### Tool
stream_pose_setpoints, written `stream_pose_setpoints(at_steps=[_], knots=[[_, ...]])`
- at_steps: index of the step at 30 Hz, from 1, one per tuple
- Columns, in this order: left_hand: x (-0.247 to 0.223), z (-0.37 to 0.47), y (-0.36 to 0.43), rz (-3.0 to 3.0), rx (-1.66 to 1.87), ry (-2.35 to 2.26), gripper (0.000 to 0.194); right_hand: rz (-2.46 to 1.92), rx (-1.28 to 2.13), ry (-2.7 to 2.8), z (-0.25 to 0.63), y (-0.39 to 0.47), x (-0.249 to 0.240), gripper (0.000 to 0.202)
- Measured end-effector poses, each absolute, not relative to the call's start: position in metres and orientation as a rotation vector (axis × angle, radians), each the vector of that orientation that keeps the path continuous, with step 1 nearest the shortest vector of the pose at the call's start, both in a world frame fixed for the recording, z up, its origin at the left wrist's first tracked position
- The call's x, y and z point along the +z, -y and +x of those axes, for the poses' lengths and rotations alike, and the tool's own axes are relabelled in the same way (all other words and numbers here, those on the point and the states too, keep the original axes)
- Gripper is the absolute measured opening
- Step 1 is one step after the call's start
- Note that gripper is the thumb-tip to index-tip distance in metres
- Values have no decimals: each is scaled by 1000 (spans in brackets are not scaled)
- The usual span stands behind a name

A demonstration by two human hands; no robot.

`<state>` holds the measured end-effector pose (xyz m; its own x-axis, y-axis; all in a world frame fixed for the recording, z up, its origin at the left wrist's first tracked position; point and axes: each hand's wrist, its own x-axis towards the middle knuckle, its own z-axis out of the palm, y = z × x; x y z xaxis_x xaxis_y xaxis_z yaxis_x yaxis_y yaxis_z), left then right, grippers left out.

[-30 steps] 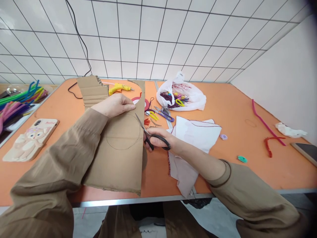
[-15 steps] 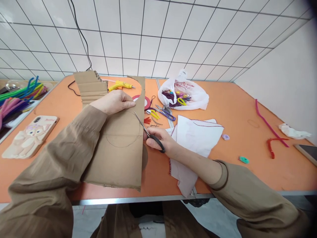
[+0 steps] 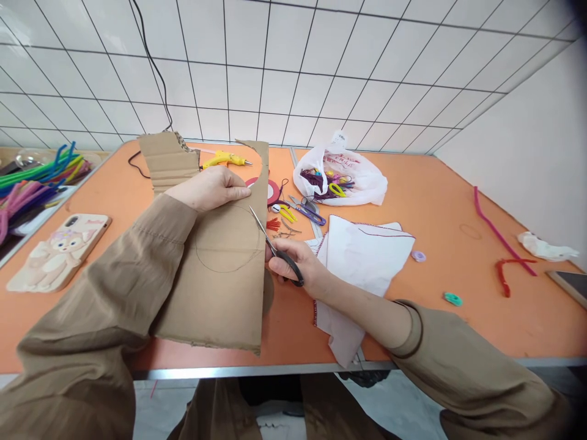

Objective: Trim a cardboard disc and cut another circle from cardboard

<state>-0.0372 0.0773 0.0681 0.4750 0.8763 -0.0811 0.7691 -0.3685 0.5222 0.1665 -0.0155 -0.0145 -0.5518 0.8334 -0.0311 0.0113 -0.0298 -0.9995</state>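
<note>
A brown cardboard sheet with a pencilled circle on it tilts up over the orange table. My left hand grips its upper part, thumb on the near face and the other fingers partly hidden behind. In my right hand is a pair of black-handled scissors, at the sheet's right edge. One blade lies across the front of the cardboard, over the circle's right side; the other blade is hidden. A curved cut-out shows at the sheet's top.
Beyond the sheet lie a yellow glue gun, another cardboard piece and purple-handled scissors. A plastic bag of yarn and white cloth are to the right. A phone and pipe cleaners sit left.
The scissors' handles have shifted very slightly left and my right-hand fingers have moved a little around them. My left hand and the cardboard stay in place.
</note>
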Motion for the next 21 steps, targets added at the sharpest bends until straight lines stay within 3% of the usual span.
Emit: stream_pose_setpoints(at_steps=[21], knots=[[68, -32, -75, 2210, 263, -1386, 39, -917, 1555, 1607, 164, 20, -15, 56]])
